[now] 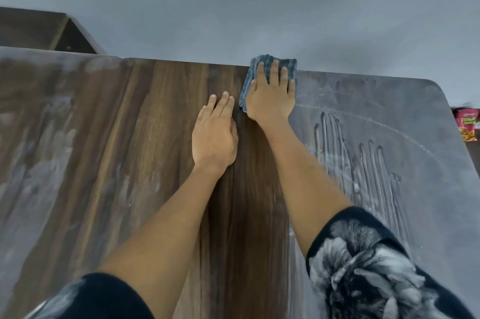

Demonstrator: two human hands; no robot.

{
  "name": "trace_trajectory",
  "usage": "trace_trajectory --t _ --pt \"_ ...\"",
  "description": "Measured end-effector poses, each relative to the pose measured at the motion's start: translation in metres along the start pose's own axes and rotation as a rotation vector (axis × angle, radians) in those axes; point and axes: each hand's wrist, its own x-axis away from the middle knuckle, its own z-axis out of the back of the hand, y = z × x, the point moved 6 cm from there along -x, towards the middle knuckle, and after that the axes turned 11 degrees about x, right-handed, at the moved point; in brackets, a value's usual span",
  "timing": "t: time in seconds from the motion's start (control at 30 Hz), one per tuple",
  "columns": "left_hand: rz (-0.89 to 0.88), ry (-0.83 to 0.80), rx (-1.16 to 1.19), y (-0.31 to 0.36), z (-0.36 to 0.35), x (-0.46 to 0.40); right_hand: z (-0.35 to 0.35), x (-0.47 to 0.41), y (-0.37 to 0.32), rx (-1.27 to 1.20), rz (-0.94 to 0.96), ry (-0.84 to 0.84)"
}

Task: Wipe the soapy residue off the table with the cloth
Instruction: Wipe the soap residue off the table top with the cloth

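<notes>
The blue cloth [270,69] is pressed flat under the right hand [270,95], fingers straight, right at the far edge of the wooden table [161,116]. The left hand [214,134] is laid flat and empty just beside it. Soapy residue [363,162] is smeared across the right side.

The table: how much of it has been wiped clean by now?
Done: a clean wood strip down the middle of the table. In hand: the right hand presses the cloth flat at the far edge. Left: soapy residue on the right, fainter film on the left.
</notes>
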Motion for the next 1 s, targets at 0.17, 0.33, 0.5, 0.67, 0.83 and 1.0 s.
trace_trajectory --t 0.17,0.33,0.5,0.67,0.83,1.0 --pt "0.004 -0.063 -0.02 -0.003 -0.005 0.0 -0.01 0.056 -0.016 0.063 -0.208 -0.123" --pt "0.029 -0.003 0.029 0.001 0.0 0.001 0.002 0.028 -0.018 0.064 0.276 -0.016" --pt "0.053 0.019 0.039 0.002 0.003 0.003 0.008 -0.01 0.049 0.032 0.068 -0.114" --pt "0.057 0.029 0.043 0.002 0.004 0.002 -0.005 0.047 0.046 0.102 -0.126 -0.152" --pt "0.057 0.04 0.039 0.003 0.004 0.003 -0.001 0.034 0.01 0.108 0.339 -0.082" --pt "0.065 0.047 0.058 0.004 0.004 0.004 0.0 0.024 0.053 0.082 -0.089 -0.23"
